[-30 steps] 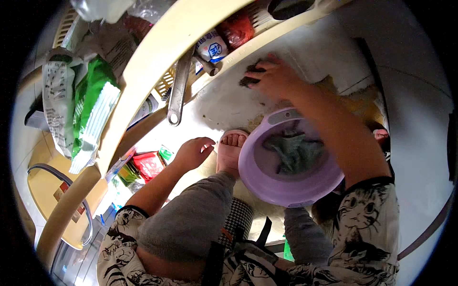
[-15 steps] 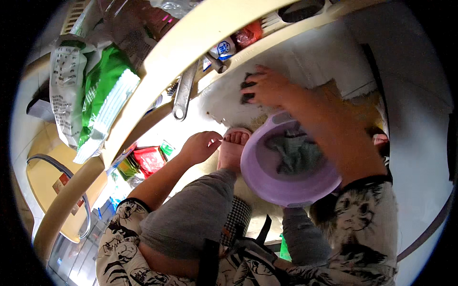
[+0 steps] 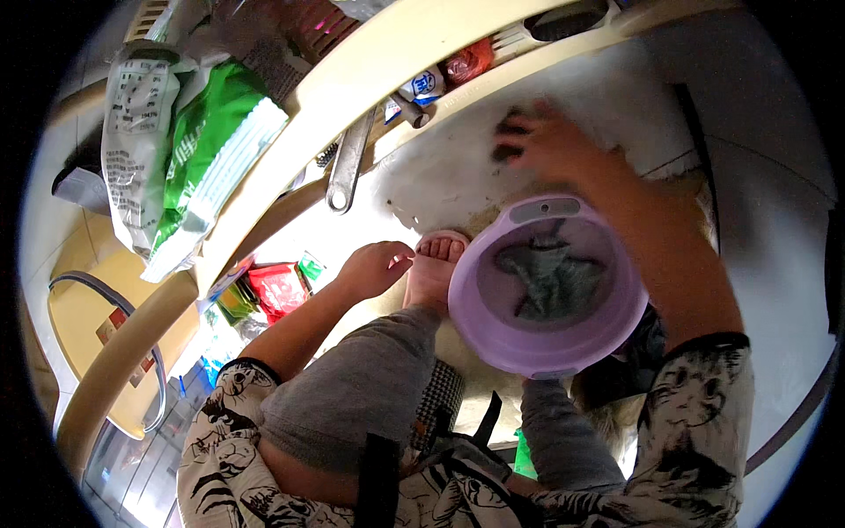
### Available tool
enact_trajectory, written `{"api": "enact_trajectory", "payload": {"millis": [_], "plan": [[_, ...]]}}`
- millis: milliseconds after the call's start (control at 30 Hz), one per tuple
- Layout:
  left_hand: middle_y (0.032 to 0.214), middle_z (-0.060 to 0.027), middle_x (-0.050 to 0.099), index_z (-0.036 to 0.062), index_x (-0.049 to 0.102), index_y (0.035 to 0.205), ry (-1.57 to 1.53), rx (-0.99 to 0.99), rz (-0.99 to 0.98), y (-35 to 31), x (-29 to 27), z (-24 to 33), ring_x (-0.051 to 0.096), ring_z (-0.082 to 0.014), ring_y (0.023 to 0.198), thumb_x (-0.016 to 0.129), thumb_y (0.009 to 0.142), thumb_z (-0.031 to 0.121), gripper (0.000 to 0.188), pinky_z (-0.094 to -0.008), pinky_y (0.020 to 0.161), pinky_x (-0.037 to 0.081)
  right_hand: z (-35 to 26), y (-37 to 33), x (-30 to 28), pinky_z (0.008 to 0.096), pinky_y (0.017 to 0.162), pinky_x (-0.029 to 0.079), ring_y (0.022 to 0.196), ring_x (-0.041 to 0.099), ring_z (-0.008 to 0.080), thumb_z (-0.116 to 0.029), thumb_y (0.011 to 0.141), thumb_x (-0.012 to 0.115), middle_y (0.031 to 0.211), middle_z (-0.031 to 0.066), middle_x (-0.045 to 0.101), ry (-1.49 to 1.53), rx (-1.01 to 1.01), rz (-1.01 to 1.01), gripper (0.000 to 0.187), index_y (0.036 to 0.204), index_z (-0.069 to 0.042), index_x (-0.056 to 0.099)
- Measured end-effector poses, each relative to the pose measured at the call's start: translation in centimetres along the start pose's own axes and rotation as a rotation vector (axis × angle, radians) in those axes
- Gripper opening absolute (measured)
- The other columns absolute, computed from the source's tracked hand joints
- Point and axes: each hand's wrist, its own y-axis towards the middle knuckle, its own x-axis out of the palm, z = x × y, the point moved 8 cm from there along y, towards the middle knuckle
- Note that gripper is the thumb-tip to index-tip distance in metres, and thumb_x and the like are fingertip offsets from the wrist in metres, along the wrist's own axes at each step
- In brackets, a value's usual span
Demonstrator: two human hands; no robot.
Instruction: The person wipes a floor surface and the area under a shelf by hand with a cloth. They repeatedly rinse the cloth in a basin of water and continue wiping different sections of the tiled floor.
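Observation:
My right hand (image 3: 554,145) is pressed down over a pale, stained, wet-looking surface (image 3: 458,180), beyond the basin. Its fingers are bent and blurred, with a small dark thing (image 3: 510,136) under their tips that I cannot make out. Below that forearm stands a lilac plastic basin (image 3: 466,304) of cloudy water with a grey-green cloth (image 3: 550,277) lying in it. My left hand (image 3: 378,268) hangs loosely curled beside my slippered foot (image 3: 438,251), its fingertips partly hidden and nothing visible in it.
A cream curved plastic frame (image 3: 304,132) crosses the left and top, with green-and-white packaging (image 3: 207,163) over it. A metal wrench-like tool (image 3: 348,172) rests by its inner edge. Red packets (image 3: 280,290) lie below. A cream stool-like piece (image 3: 84,326) stands at far left.
My right hand has slid right over the pale surface, with the dark thing under its fingers. The forearm has shifted right, uncovering more of the basin and cloth. My left hand stays nearly still.

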Motion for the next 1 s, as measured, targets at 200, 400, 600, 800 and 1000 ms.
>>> {"api": "enact_trajectory", "payload": {"millis": [200,400,600,800,1000], "plan": [[0.092,-0.0115,0.064,0.0089,0.062,0.096,-0.059,-0.083,0.082,-0.6,-1.6,-1.0,0.061,-0.0271,0.082,0.053,0.084,0.022,0.02,-0.0373,0.075,0.047,-1.8,0.8,-1.2,0.0478,0.109,0.016,0.125,0.036,0.0183,-0.032,0.075,0.061,0.131,-0.0067,0.045,-0.028,-0.142,0.004,0.035,0.11,-0.031,0.06],[0.092,-0.0109,0.064,0.009,0.062,0.098,-0.078,-0.091,0.047,-1.7,0.2,-2.2,0.061,-0.0278,0.083,0.052,0.084,0.024,0.023,-0.0367,0.076,0.047,6.4,-4.4,-2.5,0.0457,0.108,0.016,0.124,0.037,0.022,-0.027,0.082,0.053,0.133,-0.0003,0.044,-0.297,0.097,-0.223,0.036,0.118,-0.028,0.055],[0.089,-0.0106,0.064,0.0088,0.062,0.097,-0.015,0.004,0.036,0.6,-0.9,1.2,0.061,-0.027,0.08,0.052,0.084,0.024,0.022,-0.037,0.073,0.047,2.3,-1.1,-0.9,0.0463,0.108,0.019,0.121,0.04,0.0274,-0.026,0.082,0.051,0.131,-0.0009,0.046,-0.405,0.287,-0.336,0.033,0.113,-0.019,0.06],[0.091,-0.0112,0.064,0.0091,0.062,0.098,-0.044,-0.045,0.044,-0.1,-0.7,-0.1,0.061,-0.028,0.081,0.052,0.084,0.024,0.023,-0.0365,0.073,0.048,-4.6,2.8,0.0,0.0459,0.105,0.022,0.122,0.039,0.0305,-0.033,0.089,0.041,0.13,0.0069,0.046,-0.021,-0.153,0.106,0.039,0.118,-0.01,0.055],[0.091,-0.0106,0.064,0.0097,0.061,0.099,-0.005,-0.036,0.049,-0.7,-0.5,-1.0,0.061,-0.0278,0.084,0.053,0.084,0.024,0.022,-0.0361,0.075,0.048,-7.1,8.8,-2.8,0.046,0.102,0.027,0.12,0.041,0.0275,-0.03,0.089,0.042,0.126,0.0103,0.049,0.05,0.172,0.185,0.038,0.118,-0.009,0.053]]}}
